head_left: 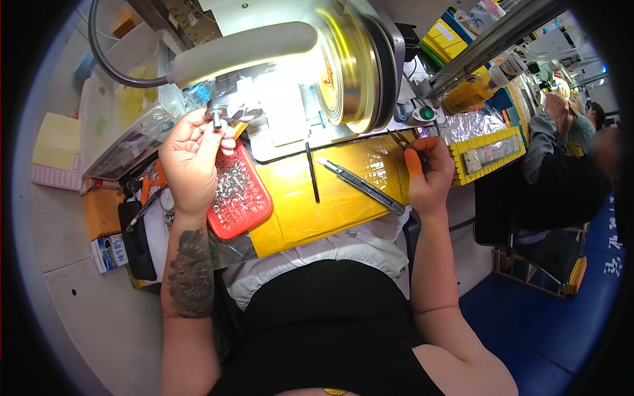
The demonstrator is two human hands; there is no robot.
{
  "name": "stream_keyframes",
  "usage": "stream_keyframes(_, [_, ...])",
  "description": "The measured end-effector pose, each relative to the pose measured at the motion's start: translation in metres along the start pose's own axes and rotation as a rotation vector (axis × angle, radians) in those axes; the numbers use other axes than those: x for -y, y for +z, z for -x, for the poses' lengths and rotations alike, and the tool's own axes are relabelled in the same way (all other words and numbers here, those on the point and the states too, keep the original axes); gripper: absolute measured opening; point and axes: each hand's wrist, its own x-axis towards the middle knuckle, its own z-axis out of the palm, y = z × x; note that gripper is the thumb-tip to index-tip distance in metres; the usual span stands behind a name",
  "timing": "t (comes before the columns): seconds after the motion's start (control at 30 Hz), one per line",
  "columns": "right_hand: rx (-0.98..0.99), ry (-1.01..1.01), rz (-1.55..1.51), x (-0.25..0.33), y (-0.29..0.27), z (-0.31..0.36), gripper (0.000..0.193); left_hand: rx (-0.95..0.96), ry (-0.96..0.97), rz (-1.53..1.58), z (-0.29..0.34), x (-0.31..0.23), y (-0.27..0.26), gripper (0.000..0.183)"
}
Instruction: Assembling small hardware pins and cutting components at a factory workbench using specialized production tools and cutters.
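Note:
My left hand [191, 155] is raised at the machine's left end, fingers pinched together just under a small metal cylinder [216, 120]; whatever sits between the fingertips is too small to make out. Below it lies a red tray [239, 229] of small shiny metal parts [231, 181]. My right hand [429, 168], an orange finger cot on its thumb, grips dark tweezers [399, 138], tips pointing up and left. Between the hands, a grey utility knife [363, 186] and a thin black stick [312, 173] rest on a yellow-covered work surface [310, 228].
A bright machine base [271, 148] stands ahead, under a pale curved arm [244, 54] and large reel [347, 72]. Green button [426, 113] and yellow bin [489, 157] are right; a clear plastic box [125, 125] and orange-handled tool [145, 190] left. Another person [571, 178] sits far right.

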Motion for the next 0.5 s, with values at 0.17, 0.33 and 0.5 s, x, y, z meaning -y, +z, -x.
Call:
stream_keyframes(0.17, [-0.002, 0.011, 0.007, -0.0001, 0.0005, 0.0012, 0.010, 0.000, 0.102, -0.122, 0.0026, 0.0011, 0.0018, 0.016])
stream_keyframes(0.33, [0.017, 0.021, 0.005, -0.0017, -0.0005, 0.0011, 0.010, -0.023, 0.115, -0.072, 0.0030, 0.0021, 0.0050, 0.009])
stream_keyframes(0.5, [0.020, 0.026, -0.017, -0.0008, -0.0005, 0.0005, 0.011, -0.008, 0.130, -0.105, 0.0016, 0.0054, 0.0034, 0.011])
